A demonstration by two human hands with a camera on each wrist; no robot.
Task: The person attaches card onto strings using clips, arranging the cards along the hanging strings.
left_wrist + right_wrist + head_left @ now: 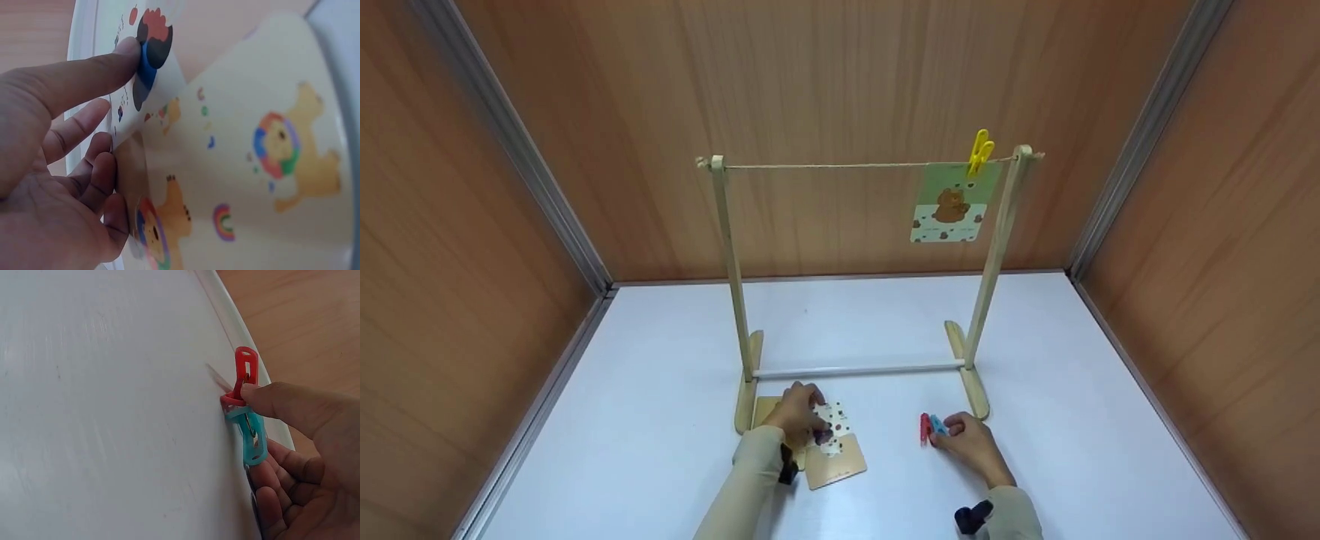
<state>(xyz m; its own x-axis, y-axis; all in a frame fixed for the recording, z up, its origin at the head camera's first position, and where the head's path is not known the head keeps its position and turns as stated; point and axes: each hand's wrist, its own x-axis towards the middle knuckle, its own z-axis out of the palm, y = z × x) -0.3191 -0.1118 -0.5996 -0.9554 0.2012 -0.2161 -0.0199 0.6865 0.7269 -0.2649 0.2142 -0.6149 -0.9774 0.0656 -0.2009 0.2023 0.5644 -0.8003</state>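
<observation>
My left hand [796,412] is over several overlapping cards near the rack's left foot. In the left wrist view its thumb lies on a white card [126,121] with a black, red and blue figure, and its fingers curl at that card's edge. Beside it, a cream card [292,225] shows lions and rainbows. On the right, my right hand [971,442] pinches a blue clothespin [256,447] between thumb and fingers. A red clothespin [246,360] sits right against the blue one, and the thumb tip overlaps it in the right wrist view.
A wooden rack [994,262] with a string [825,166] across its top stands behind the hands. Near the string's right end, a yellow clothespin [979,154] holds a green-and-white bear card [950,206]. Wood-grain panels [840,75] enclose the white table [660,420] on three sides.
</observation>
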